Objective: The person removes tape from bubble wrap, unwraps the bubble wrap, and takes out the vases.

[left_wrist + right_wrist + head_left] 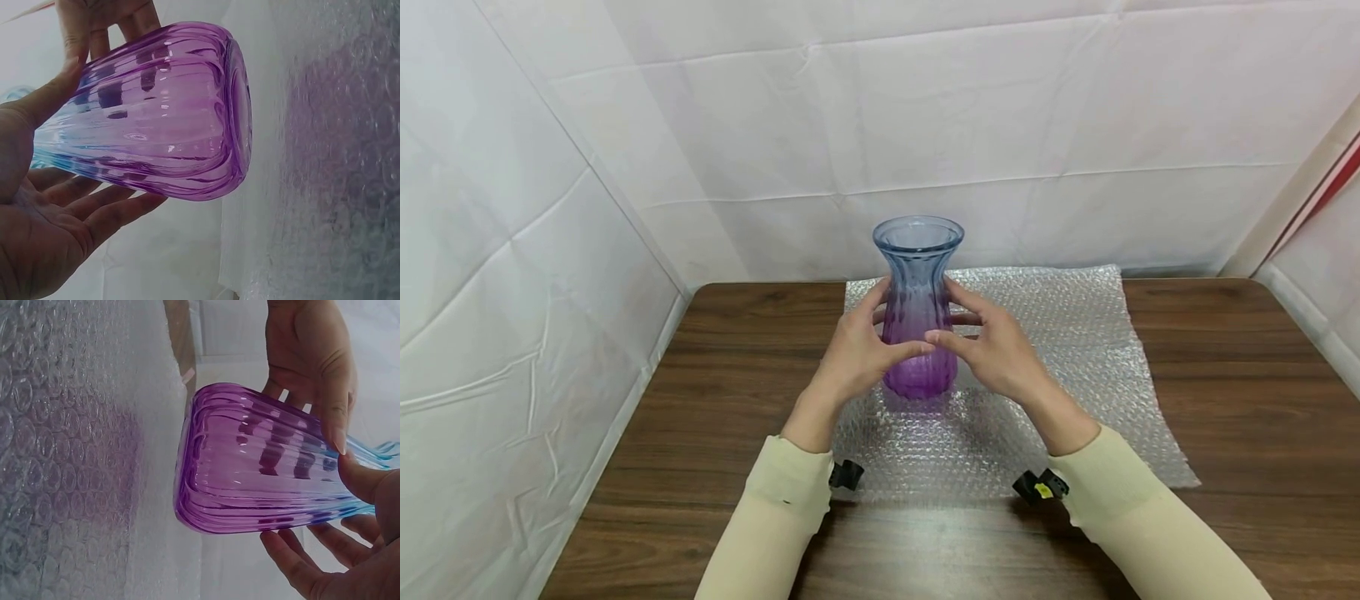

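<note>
A fluted glass vase (919, 310), blue at its flared rim and fading to purple at the base, is upright between both hands. My left hand (855, 350) grips its left side, thumb across the front and fingers round behind. From the right, my right hand (1000, 346) holds it the same way, and the two thumbs meet in front. In the left wrist view the purple base (234, 119) shows close over a sheet of bubble wrap (337, 187), which carries a purple tint beside it. The right wrist view shows fingers (294, 556) along the glass.
The bubble wrap spreads over a dark wood table (700, 392) and reaches its back edge. White cloth (925, 100) hangs behind and along the left side. A red strip (1330, 183) shows at the far right. Small black devices (847, 475) sit at both wrists.
</note>
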Action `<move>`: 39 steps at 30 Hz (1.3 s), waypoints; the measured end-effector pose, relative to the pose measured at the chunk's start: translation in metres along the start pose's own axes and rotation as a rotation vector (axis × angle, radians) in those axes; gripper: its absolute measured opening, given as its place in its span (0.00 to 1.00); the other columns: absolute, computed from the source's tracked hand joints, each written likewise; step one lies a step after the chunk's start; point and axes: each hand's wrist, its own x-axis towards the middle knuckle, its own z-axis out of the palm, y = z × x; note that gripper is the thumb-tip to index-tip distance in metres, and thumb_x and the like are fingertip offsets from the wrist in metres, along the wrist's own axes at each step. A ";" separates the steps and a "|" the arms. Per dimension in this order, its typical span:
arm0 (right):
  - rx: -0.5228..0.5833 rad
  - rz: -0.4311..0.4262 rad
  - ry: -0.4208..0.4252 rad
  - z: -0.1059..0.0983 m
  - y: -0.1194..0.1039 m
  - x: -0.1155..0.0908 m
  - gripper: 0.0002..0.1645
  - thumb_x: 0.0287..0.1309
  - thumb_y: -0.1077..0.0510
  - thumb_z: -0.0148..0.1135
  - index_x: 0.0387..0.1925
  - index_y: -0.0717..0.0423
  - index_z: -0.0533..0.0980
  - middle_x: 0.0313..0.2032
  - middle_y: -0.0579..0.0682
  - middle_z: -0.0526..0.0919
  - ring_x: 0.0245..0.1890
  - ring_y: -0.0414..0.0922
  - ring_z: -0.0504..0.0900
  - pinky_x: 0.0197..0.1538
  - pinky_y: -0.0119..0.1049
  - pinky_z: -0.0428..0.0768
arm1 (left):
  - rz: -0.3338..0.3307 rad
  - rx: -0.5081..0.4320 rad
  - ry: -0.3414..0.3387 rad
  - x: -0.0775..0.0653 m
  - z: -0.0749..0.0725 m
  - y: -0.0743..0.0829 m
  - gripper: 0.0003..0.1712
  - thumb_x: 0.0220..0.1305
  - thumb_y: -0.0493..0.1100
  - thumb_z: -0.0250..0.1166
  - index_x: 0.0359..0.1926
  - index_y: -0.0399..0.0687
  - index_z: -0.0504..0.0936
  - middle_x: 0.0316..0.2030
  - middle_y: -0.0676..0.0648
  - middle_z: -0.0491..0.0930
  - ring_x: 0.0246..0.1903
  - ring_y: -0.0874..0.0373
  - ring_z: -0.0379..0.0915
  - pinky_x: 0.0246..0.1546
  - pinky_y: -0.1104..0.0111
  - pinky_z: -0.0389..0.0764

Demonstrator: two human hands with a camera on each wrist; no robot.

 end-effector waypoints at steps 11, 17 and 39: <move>-0.055 0.006 0.033 0.004 -0.003 0.003 0.49 0.64 0.50 0.72 0.80 0.34 0.56 0.78 0.47 0.63 0.64 0.57 0.80 0.58 0.52 0.85 | 0.039 0.049 0.048 0.000 -0.002 0.000 0.64 0.52 0.52 0.84 0.82 0.48 0.54 0.72 0.39 0.69 0.66 0.39 0.75 0.57 0.49 0.84; -0.049 -0.041 0.048 0.008 -0.004 0.005 0.49 0.65 0.51 0.71 0.80 0.38 0.57 0.78 0.49 0.63 0.63 0.58 0.82 0.56 0.50 0.86 | 0.050 0.087 0.072 0.000 -0.002 -0.001 0.64 0.53 0.52 0.83 0.81 0.45 0.54 0.73 0.37 0.68 0.65 0.39 0.76 0.58 0.50 0.84; -0.023 -0.021 0.064 0.026 -0.013 0.021 0.47 0.64 0.45 0.71 0.79 0.31 0.58 0.77 0.42 0.66 0.64 0.55 0.82 0.57 0.50 0.86 | 0.127 0.215 0.202 0.002 -0.014 -0.009 0.60 0.52 0.53 0.83 0.78 0.44 0.59 0.63 0.38 0.76 0.60 0.43 0.78 0.58 0.52 0.84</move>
